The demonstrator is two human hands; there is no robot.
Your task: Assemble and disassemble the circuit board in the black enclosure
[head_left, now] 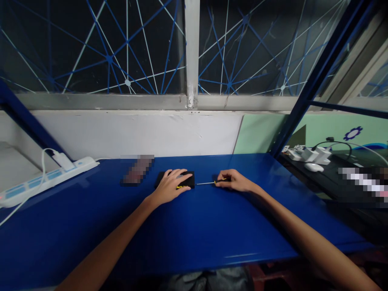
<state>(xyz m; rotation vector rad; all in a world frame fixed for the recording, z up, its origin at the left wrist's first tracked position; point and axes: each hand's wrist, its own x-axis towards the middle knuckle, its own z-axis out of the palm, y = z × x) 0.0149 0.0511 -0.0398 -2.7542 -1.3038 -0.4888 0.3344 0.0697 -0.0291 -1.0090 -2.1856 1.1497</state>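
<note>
My left hand [171, 186] rests over a flat black case [190, 180] on the blue table, its fingers spread across the top and its thumb along the near side, gripping it. Yellow marks show on the case beside the thumb; most of its surface is covered by the hand. To the right, my right hand [234, 180] is closed around the black-and-yellow handle of a screwdriver [205, 184]. The thin metal shaft points left, and its tip is at or very close to the case's right side; whether they touch I cannot tell.
A blurred-out dark object [137, 170] lies left of the case. At the table's left edge is a white power strip [57, 176] with a plug and cable. Blue frame posts [303, 97] rise at both sides. Chargers [317, 154] and a white mouse [314, 167] sit on the right-hand desk.
</note>
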